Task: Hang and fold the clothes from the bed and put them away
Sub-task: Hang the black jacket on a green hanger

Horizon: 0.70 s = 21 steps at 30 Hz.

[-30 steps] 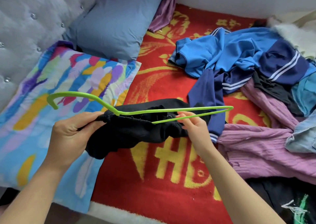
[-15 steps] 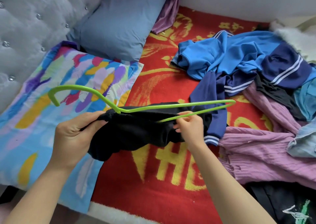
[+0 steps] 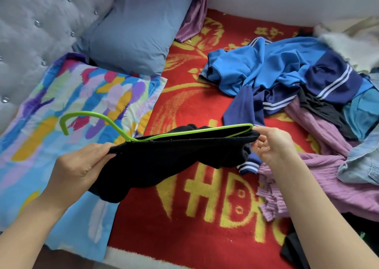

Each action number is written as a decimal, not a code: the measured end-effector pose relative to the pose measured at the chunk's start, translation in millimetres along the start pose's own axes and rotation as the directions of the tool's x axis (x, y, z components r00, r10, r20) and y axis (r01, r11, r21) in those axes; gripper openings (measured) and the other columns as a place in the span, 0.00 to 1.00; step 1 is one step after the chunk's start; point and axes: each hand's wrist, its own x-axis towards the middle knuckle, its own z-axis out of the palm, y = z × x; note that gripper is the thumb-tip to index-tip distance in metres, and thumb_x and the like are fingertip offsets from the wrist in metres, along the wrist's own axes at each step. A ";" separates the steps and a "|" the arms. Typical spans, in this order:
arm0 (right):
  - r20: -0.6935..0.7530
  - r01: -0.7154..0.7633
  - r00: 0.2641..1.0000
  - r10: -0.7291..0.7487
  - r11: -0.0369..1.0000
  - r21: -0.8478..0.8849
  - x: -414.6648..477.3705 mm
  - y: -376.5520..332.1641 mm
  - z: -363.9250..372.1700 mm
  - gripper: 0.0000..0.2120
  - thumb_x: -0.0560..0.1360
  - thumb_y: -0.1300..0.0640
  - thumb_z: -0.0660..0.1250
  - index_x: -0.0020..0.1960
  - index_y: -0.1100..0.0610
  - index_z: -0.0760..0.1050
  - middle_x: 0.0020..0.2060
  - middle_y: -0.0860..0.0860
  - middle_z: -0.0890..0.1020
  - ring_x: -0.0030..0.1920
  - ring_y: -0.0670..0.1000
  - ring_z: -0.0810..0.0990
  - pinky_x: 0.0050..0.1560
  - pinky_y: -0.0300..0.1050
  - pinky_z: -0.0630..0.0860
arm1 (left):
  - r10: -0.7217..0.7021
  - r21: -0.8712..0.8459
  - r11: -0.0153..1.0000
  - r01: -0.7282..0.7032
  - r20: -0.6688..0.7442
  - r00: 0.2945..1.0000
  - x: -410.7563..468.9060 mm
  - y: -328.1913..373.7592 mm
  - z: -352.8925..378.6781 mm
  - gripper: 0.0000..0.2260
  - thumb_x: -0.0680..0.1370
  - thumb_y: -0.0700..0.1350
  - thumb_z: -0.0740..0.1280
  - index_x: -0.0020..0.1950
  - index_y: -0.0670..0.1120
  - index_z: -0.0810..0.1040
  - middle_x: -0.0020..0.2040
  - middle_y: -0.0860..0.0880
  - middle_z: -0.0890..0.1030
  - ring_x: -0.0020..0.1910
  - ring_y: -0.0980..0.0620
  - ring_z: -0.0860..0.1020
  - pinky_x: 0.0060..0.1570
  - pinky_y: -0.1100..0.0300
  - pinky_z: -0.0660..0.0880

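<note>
A black garment (image 3: 164, 162) is stretched along a lime-green hanger (image 3: 106, 121) above the bed. My left hand (image 3: 80, 166) grips the garment's left end, just below the hanger's neck. My right hand (image 3: 270, 143) pinches the garment's right end at the hanger's far tip. The hanger's hook points left over the colourful pillow. A pile of clothes lies on the bed to the right: a blue and navy striped top (image 3: 276, 71), a purple ribbed knit (image 3: 328, 172) and a denim piece (image 3: 365, 162).
The bed has a red blanket (image 3: 205, 217) with yellow print. A colourful pillow (image 3: 61, 114) and a grey-blue pillow (image 3: 135, 32) lie against the grey tufted headboard (image 3: 30, 22). Another black garment (image 3: 295, 250) sits at the bottom right.
My right hand slid right along the hanger to its far tip, drawing the black garment out across the bar. The left hand kept its grip.
</note>
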 end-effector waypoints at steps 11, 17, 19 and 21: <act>0.105 0.671 0.620 -0.778 0.455 -0.586 -27.2 -11.8 13.6 0.07 0.71 0.65 0.66 0.36 0.56 0.77 0.26 0.48 0.77 0.26 0.49 0.79 0.34 0.48 0.78 | 0.305 0.293 0.910 -0.294 0.010 0.952 -18.1 -17.3 7.8 0.11 0.83 0.45 0.55 0.56 0.43 0.75 0.44 0.43 0.83 0.43 0.50 0.76 0.42 0.53 0.71; 0.423 0.816 0.442 -0.791 0.158 -0.557 -63.1 27.5 49.5 0.03 0.70 0.63 0.66 0.41 0.60 0.78 0.28 0.46 0.75 0.34 0.47 0.75 0.36 0.33 0.69 | 0.013 0.040 0.999 -0.010 -0.062 0.998 11.9 10.3 13.2 0.26 0.82 0.54 0.55 0.50 0.32 0.81 0.43 0.40 0.82 0.45 0.51 0.75 0.52 0.71 0.67; 0.563 0.815 0.512 -0.649 0.159 -0.558 -59.6 36.0 53.3 0.02 0.71 0.64 0.67 0.42 0.60 0.78 0.30 0.49 0.78 0.36 0.49 0.77 0.40 0.40 0.73 | 0.000 -0.075 0.997 -0.004 -0.050 0.999 21.5 20.8 8.7 0.24 0.81 0.56 0.57 0.52 0.36 0.81 0.48 0.54 0.83 0.47 0.60 0.77 0.54 0.75 0.66; 0.649 0.849 0.482 -0.588 0.129 -0.513 -51.0 32.9 47.1 0.04 0.70 0.59 0.67 0.42 0.59 0.79 0.34 0.49 0.79 0.37 0.47 0.77 0.41 0.37 0.73 | -0.088 -0.196 0.978 0.070 -0.082 0.993 26.6 25.5 -1.0 0.23 0.78 0.60 0.58 0.55 0.42 0.80 0.50 0.69 0.78 0.49 0.71 0.75 0.55 0.76 0.66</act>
